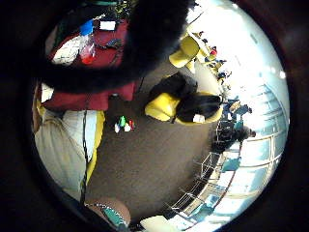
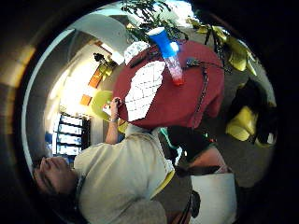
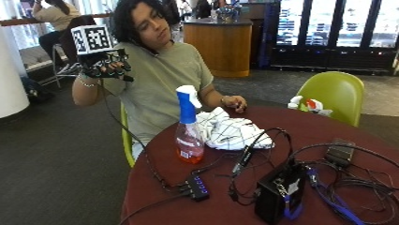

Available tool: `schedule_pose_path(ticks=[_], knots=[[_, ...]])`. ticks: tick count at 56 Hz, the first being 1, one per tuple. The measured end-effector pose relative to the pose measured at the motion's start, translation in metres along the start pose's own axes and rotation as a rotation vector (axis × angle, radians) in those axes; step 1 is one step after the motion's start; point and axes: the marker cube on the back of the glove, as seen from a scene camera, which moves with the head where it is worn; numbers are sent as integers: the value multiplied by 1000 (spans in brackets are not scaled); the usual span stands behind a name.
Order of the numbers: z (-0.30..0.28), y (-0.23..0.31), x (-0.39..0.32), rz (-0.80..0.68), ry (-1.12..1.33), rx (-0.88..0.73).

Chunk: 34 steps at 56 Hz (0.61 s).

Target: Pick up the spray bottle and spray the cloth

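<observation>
A spray bottle (image 3: 188, 126) with a blue and white head and pink liquid stands upright on the round dark red table (image 3: 249, 206). Just behind it lies a white checked cloth (image 3: 227, 129), crumpled. My gloved right hand (image 3: 103, 63) is raised at shoulder height, well away from the table, fingers loosely curled and holding nothing. The person's bare left hand (image 3: 233, 102) rests on the table beside the cloth. The thumb side palm view looks down on the bottle (image 2: 167, 53) and the cloth (image 2: 145, 88) from a distance. The bottle (image 1: 87, 43) and the cloth (image 1: 67, 50) also show in the little finger side view.
A black box (image 3: 279, 192), a small hub (image 3: 195, 186) and several tangled cables (image 3: 336, 168) cover the near and right part of the table. A green chair (image 3: 333, 93) stands behind the table. Yellow seats (image 1: 166, 107) stand on the carpet nearby.
</observation>
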Motion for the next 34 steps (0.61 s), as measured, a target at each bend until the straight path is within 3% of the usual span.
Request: schedule_pose_path(ticks=[23, 34], knots=[[5, 0, 0, -22, -39, -5], [37, -11, -6, -19, -130, -34]])
